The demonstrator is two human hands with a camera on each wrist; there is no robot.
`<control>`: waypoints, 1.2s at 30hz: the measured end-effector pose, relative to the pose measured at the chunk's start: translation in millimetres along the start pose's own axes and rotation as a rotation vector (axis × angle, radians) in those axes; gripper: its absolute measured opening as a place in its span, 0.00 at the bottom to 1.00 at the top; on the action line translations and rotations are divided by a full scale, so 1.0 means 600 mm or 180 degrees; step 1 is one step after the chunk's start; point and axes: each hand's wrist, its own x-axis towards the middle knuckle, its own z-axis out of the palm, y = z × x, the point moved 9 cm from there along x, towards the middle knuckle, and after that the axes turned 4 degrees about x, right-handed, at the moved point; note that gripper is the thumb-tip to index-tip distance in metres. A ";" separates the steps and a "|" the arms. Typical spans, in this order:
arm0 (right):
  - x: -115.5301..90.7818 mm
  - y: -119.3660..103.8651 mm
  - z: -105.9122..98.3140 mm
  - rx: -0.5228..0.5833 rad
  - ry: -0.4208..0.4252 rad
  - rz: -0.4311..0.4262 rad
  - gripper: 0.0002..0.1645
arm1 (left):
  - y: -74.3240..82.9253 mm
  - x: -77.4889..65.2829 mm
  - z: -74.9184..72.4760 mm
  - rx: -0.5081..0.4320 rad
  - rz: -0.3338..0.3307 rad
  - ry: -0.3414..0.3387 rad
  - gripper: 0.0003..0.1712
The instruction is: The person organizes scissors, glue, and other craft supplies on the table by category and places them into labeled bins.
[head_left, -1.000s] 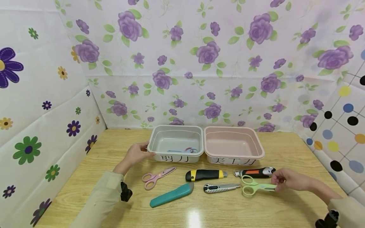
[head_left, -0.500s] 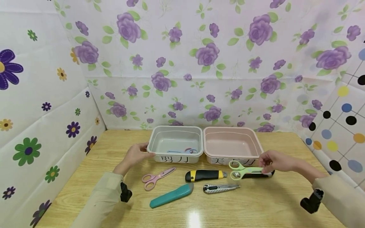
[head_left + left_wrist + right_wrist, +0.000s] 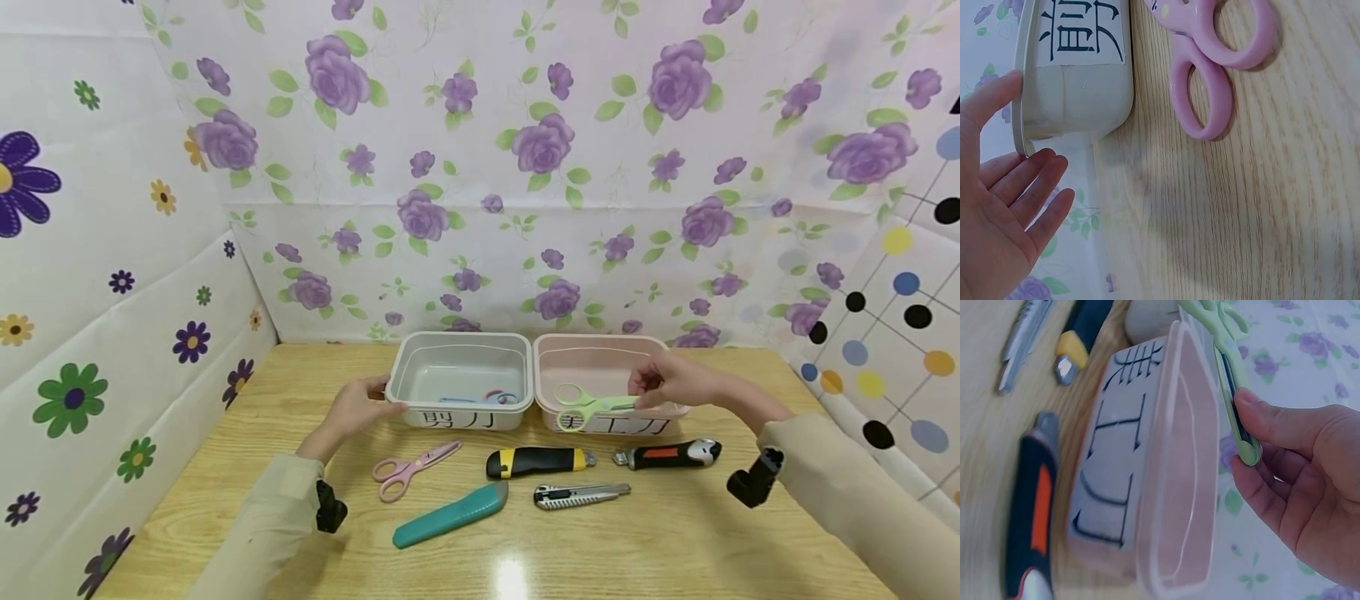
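My right hand (image 3: pixel 670 381) pinches light green scissors (image 3: pixel 595 406) by the blade end, thumb on one side and fingers on the other. The scissors' handle loops point left, over the front of the pink bin (image 3: pixel 609 340). In the right wrist view the scissors (image 3: pixel 1230 381) are raised beside the bin's rim. My left hand (image 3: pixel 357 414) holds the front left corner of the grey bin (image 3: pixel 462 337); the left wrist view has the thumb on the rim and the fingertips just past the corner. Blue and red-handled scissors (image 3: pixel 501 397) lie inside the grey bin.
Pink scissors (image 3: pixel 405 471), a teal cutter (image 3: pixel 450 516), a yellow-black utility knife (image 3: pixel 536 461), a silver snap-off cutter (image 3: pixel 577 496) and a black-orange utility knife (image 3: pixel 669 454) lie before the bins. Both bins carry labels in front. Floral cloth (image 3: pixel 480 208) stands behind the table.
My right hand has carried the green scissors left and away from me, from near the black-orange knife up to the pink bin. My left hand stays at the grey bin's corner.
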 end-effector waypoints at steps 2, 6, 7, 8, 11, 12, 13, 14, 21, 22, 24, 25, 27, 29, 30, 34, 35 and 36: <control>0.015 -0.004 -0.001 -0.0061 0.0049 0.0033 0.02 | -0.001 0.000 0.001 -0.0004 0.0002 -0.0010 0.36; 0.041 -0.010 -0.003 -0.0156 0.0141 0.0089 0.02 | -0.002 0.000 0.002 0.0011 -0.0016 -0.0015 0.37; 0.048 -0.013 -0.003 -0.0171 0.0153 0.0093 0.01 | -0.002 0.000 0.002 0.0016 -0.0012 -0.0016 0.37; 0.054 -0.014 -0.004 -0.0181 0.0163 0.0096 0.02 | -0.002 0.001 0.001 0.0014 -0.0020 -0.0008 0.37; 0.075 -0.020 -0.006 -0.0179 0.0197 0.0092 0.04 | -0.002 0.002 0.001 0.0026 -0.0014 -0.0006 0.37; 0.083 -0.022 -0.006 -0.0165 0.0208 0.0096 0.05 | -0.002 0.002 0.001 0.0038 0.0001 -0.0007 0.37; 0.090 -0.024 -0.007 -0.0156 0.0226 0.0107 0.06 | -0.002 0.002 0.001 0.0038 -0.0002 -0.0002 0.37; 0.097 -0.026 -0.008 -0.0149 0.0246 0.0120 0.06 | -0.002 0.003 0.001 0.0043 0.0002 0.0003 0.37; 0.144 -0.050 -0.013 -0.0322 0.0483 0.0091 0.03 | -0.003 0.003 0.001 0.0062 0.0041 -0.0011 0.36; 0.149 -0.054 -0.013 -0.0383 0.0511 0.0090 0.03 | -0.003 0.002 0.001 0.0061 0.0045 -0.0016 0.37; 0.159 -0.059 -0.011 -0.0458 0.0524 0.0130 0.03 | -0.003 0.002 0.001 0.0055 0.0047 -0.0015 0.37; 0.163 -0.060 -0.009 -0.0480 0.0516 0.0165 0.03 | -0.003 0.002 0.001 0.0052 0.0054 -0.0020 0.37; 0.172 -0.064 -0.004 -0.0476 0.0502 0.0166 0.02 | -0.001 0.002 0.000 0.0055 0.0101 0.0027 0.38; 0.179 -0.067 0.000 -0.0414 0.0485 0.0119 0.03 | -0.001 0.001 0.000 0.0050 0.0104 0.0026 0.38; 0.183 -0.068 0.003 -0.0360 0.0475 0.0079 0.03 | -0.001 0.001 0.000 0.0053 0.0111 0.0025 0.38; 0.195 -0.073 0.010 -0.0270 0.0510 -0.0010 0.04 | -0.001 0.001 0.001 0.0052 0.0058 -0.0011 0.37; 0.197 -0.073 0.011 -0.0285 0.0536 0.0015 0.04 | -0.001 0.001 0.001 0.0055 0.0056 -0.0010 0.37; 0.200 -0.074 0.012 -0.0294 0.0559 0.0025 0.04 | 0.000 0.001 0.000 0.0056 0.0059 -0.0007 0.37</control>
